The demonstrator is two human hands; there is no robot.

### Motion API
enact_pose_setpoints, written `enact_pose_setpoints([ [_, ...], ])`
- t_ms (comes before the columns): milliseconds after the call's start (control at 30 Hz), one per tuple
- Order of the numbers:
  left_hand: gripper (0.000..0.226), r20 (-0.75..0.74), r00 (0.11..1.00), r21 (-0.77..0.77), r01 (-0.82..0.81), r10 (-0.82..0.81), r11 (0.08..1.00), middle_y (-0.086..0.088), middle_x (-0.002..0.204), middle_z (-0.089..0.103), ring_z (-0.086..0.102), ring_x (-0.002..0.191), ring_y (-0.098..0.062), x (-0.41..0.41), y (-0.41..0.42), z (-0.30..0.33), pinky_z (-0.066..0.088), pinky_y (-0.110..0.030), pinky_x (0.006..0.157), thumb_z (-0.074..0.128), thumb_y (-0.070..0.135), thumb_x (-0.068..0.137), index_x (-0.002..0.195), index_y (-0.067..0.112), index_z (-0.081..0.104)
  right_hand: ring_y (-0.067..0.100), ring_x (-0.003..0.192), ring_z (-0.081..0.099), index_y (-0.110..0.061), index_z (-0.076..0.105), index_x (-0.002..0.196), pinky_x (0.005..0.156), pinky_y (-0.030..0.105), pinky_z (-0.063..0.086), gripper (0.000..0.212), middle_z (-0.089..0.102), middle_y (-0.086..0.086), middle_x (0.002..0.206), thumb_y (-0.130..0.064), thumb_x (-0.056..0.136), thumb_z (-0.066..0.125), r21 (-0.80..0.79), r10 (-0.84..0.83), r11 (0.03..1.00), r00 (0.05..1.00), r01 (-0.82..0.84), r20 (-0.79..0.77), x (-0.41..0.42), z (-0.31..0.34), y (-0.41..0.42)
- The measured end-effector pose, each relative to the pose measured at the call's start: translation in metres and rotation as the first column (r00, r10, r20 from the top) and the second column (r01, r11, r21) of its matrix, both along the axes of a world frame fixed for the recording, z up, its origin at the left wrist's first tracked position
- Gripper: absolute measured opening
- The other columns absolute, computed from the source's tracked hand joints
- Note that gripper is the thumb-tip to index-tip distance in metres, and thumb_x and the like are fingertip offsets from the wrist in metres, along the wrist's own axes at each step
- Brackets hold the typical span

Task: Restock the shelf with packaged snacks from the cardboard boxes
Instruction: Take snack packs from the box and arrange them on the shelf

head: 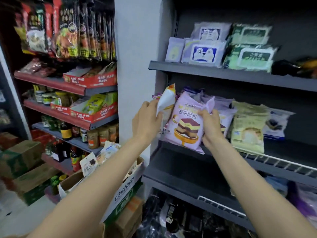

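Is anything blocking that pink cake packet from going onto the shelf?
Nothing visible blocks it. The pink packet, held by the right hand, already leans at the middle shelf's front, against similar packets behind; the left hand grips a white packet beside it.

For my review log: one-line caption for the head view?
Left hand grips white packet, right hand pink bread bag.
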State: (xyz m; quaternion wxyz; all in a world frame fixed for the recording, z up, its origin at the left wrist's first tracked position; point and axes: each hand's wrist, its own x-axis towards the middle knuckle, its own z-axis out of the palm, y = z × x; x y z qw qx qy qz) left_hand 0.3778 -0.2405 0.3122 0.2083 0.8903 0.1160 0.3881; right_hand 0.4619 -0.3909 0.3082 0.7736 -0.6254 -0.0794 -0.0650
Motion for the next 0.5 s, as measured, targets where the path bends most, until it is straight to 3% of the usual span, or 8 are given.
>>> enact_pose_setpoints([
  [133,0.035,0.035,0.999,-0.124,0.009,-0.004,0.992,-0.007,0.116,0.06,0.057,0.105,-0.028,0.051,-0.007,0.011,0.042,-0.033,0.076,0.049,0.024,0.092,0.126,0.017,0.053,0.034,0.105,0.059,-0.022,0.041,0.092,0.09,0.05,0.051,0.007,0.056,0.018,0.113,-0.023,0.095,0.048,-0.096,-0.062,0.993,0.995,0.07,0.082,0.049,0.012,-0.002],
  [233,0.032,0.061,0.998,-0.285,0.002,0.017,0.959,-0.007,0.111,0.065,0.06,0.102,-0.027,0.078,-0.004,0.019,0.039,-0.027,0.071,0.054,0.021,0.089,0.12,0.016,0.058,0.027,0.101,0.053,-0.014,0.035,0.118,0.078,0.034,0.044,0.022,0.05,0.013,0.116,-0.015,0.097,0.043,-0.254,-0.106,0.951,0.959,0.174,0.262,0.083,0.02,0.005],
  [333,0.029,0.05,0.999,-0.392,0.004,0.017,0.92,-0.008,0.108,0.067,0.06,0.101,-0.028,0.095,0.006,0.021,0.042,-0.028,0.076,0.058,0.019,0.087,0.115,0.013,0.062,0.026,0.103,0.05,-0.021,0.027,0.143,0.075,0.027,0.036,0.053,0.048,0.016,0.128,0.0,0.095,0.038,-0.457,-0.094,0.834,0.896,0.308,0.434,0.108,0.027,0.014],
  [400,0.028,0.044,0.999,-0.429,0.017,0.002,0.903,-0.009,0.104,0.068,0.061,0.099,-0.03,0.104,0.017,0.02,0.046,-0.031,0.078,0.059,0.019,0.086,0.112,0.012,0.063,0.028,0.11,0.048,-0.019,0.041,0.137,0.082,0.027,0.037,0.051,0.041,0.017,0.138,0.007,0.094,0.034,-0.553,-0.053,0.75,0.866,0.363,0.497,0.123,0.03,0.022],
  [500,0.024,0.062,0.997,-0.485,0.076,-0.052,0.871,-0.011,0.099,0.069,0.063,0.095,-0.031,0.114,0.032,0.02,0.043,-0.028,0.072,0.061,0.018,0.086,0.107,0.007,0.067,0.035,0.109,0.045,-0.009,0.046,0.129,0.081,0.026,0.034,0.049,0.041,0.022,0.133,0.013,0.087,0.032,-0.674,-0.037,0.589,0.848,0.446,0.529,0.151,0.028,0.037],
])
